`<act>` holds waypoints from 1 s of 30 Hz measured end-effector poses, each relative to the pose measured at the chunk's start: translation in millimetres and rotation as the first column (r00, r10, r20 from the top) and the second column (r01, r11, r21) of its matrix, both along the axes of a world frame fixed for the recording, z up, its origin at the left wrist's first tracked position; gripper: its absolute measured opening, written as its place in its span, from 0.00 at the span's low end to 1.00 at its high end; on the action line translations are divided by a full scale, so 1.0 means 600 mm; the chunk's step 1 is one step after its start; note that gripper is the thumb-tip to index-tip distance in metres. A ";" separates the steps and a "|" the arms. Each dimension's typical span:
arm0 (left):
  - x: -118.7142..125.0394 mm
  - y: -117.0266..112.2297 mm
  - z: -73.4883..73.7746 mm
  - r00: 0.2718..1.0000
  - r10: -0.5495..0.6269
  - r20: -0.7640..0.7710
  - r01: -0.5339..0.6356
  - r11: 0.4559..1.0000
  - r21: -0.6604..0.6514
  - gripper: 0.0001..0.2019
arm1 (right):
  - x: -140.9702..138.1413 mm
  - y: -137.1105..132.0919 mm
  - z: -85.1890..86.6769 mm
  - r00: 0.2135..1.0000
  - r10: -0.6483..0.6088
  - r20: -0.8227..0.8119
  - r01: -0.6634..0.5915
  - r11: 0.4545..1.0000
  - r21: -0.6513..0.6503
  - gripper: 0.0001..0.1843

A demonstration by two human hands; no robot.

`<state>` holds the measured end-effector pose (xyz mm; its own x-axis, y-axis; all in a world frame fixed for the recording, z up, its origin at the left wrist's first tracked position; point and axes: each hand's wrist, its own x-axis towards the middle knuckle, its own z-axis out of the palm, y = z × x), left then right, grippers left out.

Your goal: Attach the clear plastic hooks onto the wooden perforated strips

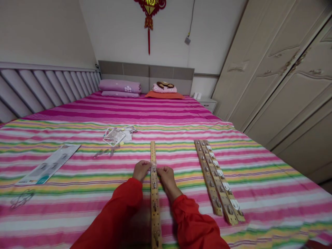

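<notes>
A long wooden strip (154,193) with small holes and metal hooks lies lengthwise on the striped bed sheet (77,207) in front of me. My left hand (140,170) and my right hand (166,175) meet over the strip about halfway along it. Both have their fingers curled together in a pinch around a small clear-and-metal hook piece (154,168) at the strip. Both arms wear red sleeves.
Two or three more wooden strips (218,180) with hooks lie side by side to the right. Clear plastic bags (118,135) and loose hooks (106,152) lie ahead to the left, a printed packaging card (49,164) further left. Pillows, a headboard and a wardrobe (285,76) stand beyond.
</notes>
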<state>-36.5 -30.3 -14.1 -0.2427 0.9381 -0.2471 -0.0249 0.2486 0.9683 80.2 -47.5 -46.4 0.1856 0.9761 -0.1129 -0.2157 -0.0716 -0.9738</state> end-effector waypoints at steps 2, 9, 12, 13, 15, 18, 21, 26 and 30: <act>0.000 0.000 -0.002 1.000 -0.001 -0.010 0.001 1.000 0.000 0.06 | 0.000 -0.001 0.000 1.000 -0.006 0.006 0.006 1.000 -0.001 0.12; -0.001 0.002 -0.010 0.999 0.010 -0.046 -0.010 1.000 -0.008 0.06 | 0.000 0.000 -0.006 1.000 -0.017 0.018 0.017 1.000 -0.018 0.12; -0.002 0.004 -0.013 0.998 0.015 -0.062 -0.016 1.000 -0.015 0.05 | 0.000 0.001 -0.008 1.000 -0.020 0.014 0.020 1.000 -0.024 0.12; -0.002 0.004 -0.013 0.998 0.015 -0.067 -0.016 1.000 -0.018 0.05 | 0.000 0.002 -0.009 1.000 -0.020 0.013 0.020 1.000 -0.024 0.11; -0.002 0.006 -0.013 0.997 0.011 -0.075 -0.013 1.000 -0.025 0.05 | 0.000 0.003 -0.011 1.000 -0.023 0.018 0.023 0.999 -0.023 0.11; -0.001 0.010 -0.012 0.997 0.000 -0.080 -0.003 0.999 -0.039 0.05 | 0.001 0.004 -0.014 0.999 -0.024 0.030 0.025 0.999 -0.023 0.11; -0.001 0.014 -0.013 0.997 -0.011 -0.081 0.008 0.999 -0.042 0.07 | 0.002 0.002 -0.016 1.000 -0.016 -0.005 0.016 1.000 -0.004 0.09; -0.004 0.020 -0.023 0.995 -0.019 -0.099 0.016 1.000 -0.026 0.10 | 0.002 -0.008 -0.007 0.993 0.119 -0.025 -0.117 0.991 0.066 0.22; -0.005 0.020 -0.031 0.993 -0.008 -0.121 0.009 1.000 0.003 0.10 | 0.005 -0.012 -0.001 0.981 0.170 0.090 -0.180 0.975 0.128 0.19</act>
